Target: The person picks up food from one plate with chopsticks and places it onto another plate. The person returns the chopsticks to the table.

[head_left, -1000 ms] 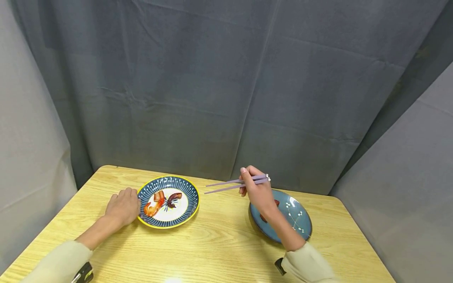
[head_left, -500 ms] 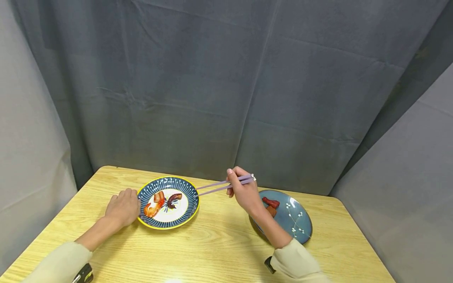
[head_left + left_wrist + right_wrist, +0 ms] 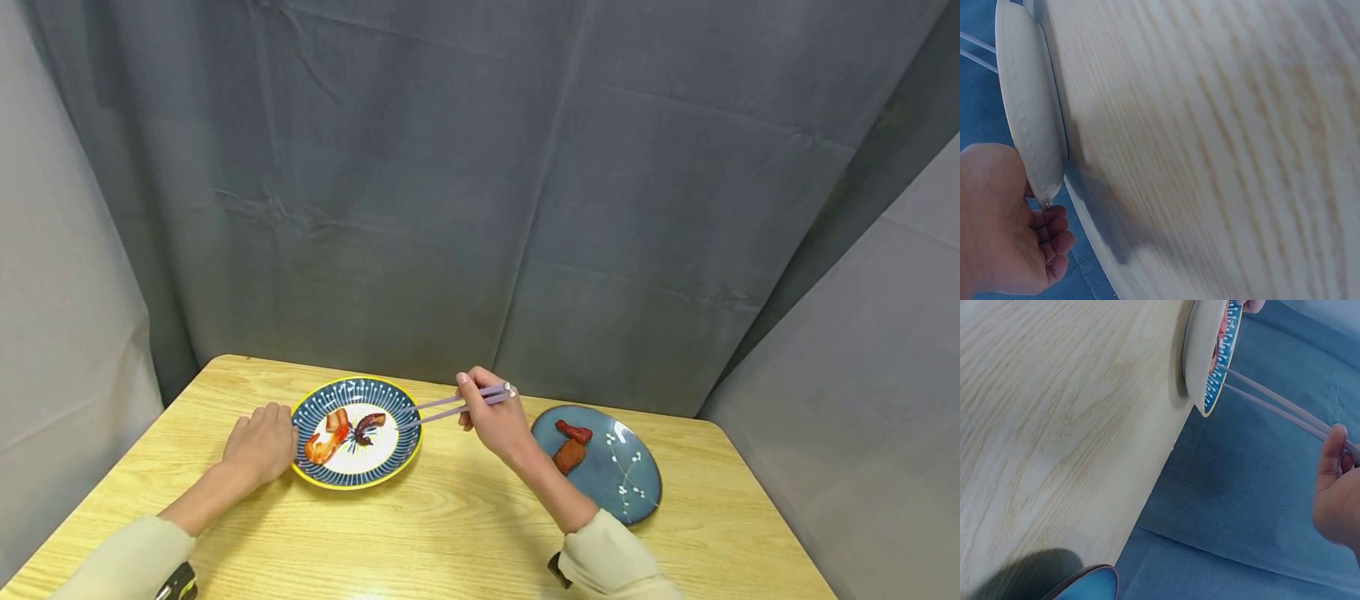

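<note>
My left hand (image 3: 262, 442) grips the left rim of a deep round plate (image 3: 356, 481) with blue stripes and a yellow edge; in the left wrist view its fingers (image 3: 1054, 240) curl at the rim. On this plate lie a shrimp (image 3: 321, 450), a light brown meat-like slice (image 3: 337, 419) and a dark curled piece (image 3: 369, 427). My right hand (image 3: 491, 417) holds a pair of lilac chopsticks (image 3: 450, 407), pointing left. Their tips, slightly apart with nothing between them, reach over the plate's right rim, close to the dark curled piece.
To the right, a blue-grey plate (image 3: 607, 458) with a white blossom pattern carries a red piece (image 3: 574, 431) and a brown chunk (image 3: 569, 456). Both plates stand on a wooden table (image 3: 450, 533). A grey curtain (image 3: 480, 208) hangs behind the table's far edge.
My right hand has moved left with the chopsticks, from over the blue-grey plate to the striped plate's right rim. The food on the blue-grey plate has come into view. My left hand stays at the rim.
</note>
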`<action>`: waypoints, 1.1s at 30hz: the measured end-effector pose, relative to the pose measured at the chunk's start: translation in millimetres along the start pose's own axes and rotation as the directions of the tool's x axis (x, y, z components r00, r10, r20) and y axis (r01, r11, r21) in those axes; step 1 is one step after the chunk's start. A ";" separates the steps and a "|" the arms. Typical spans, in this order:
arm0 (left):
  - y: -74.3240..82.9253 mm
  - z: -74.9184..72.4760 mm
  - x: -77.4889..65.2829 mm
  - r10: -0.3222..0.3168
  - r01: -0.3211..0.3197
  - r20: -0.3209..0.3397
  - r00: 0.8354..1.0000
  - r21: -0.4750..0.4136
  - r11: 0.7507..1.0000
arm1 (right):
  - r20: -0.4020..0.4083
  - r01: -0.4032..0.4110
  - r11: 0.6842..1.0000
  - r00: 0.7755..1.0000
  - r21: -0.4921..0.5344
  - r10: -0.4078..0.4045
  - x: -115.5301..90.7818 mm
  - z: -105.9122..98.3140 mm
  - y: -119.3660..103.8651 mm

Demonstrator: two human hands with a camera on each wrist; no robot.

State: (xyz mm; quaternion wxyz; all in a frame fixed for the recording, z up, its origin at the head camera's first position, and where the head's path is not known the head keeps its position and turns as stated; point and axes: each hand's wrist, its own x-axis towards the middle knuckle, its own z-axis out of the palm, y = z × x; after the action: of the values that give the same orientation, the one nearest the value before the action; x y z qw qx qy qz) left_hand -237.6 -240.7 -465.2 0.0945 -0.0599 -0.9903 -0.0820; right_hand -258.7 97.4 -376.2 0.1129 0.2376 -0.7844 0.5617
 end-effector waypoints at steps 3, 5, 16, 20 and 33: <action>-0.1 1.5 0.0 0.001 -0.001 -0.008 1.000 -0.005 1.000 | 0.007 -0.008 1.000 1.000 0.000 0.008 -0.1 3.5 -3.9; -0.2 1.9 -0.3 0.001 -0.001 -0.013 1.000 -0.007 1.000 | 0.017 -0.013 1.000 1.000 0.005 0.013 -0.1 5.8 -10.0; -1.4 3.6 0.2 -0.004 0.004 -0.003 1.000 -0.011 1.000 | 0.021 -0.041 0.999 0.999 0.025 0.040 3.2 20.0 -2.6; -1.7 3.3 0.8 -0.001 0.001 -0.006 1.000 -0.011 1.000 | 0.039 -0.015 1.000 0.999 0.020 0.015 5.5 23.1 3.8; -1.4 2.5 -1.1 0.004 -0.005 -0.022 1.000 -0.013 1.000 | 0.075 -0.024 0.999 0.997 -0.030 0.026 6.0 32.2 8.6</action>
State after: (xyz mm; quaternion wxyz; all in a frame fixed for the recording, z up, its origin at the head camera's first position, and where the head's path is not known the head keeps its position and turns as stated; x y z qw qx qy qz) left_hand -237.2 -241.8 -468.1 0.1053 -0.0618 -0.9885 -0.0887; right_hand -265.3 68.1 -391.7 0.0796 0.2472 -0.7992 0.5420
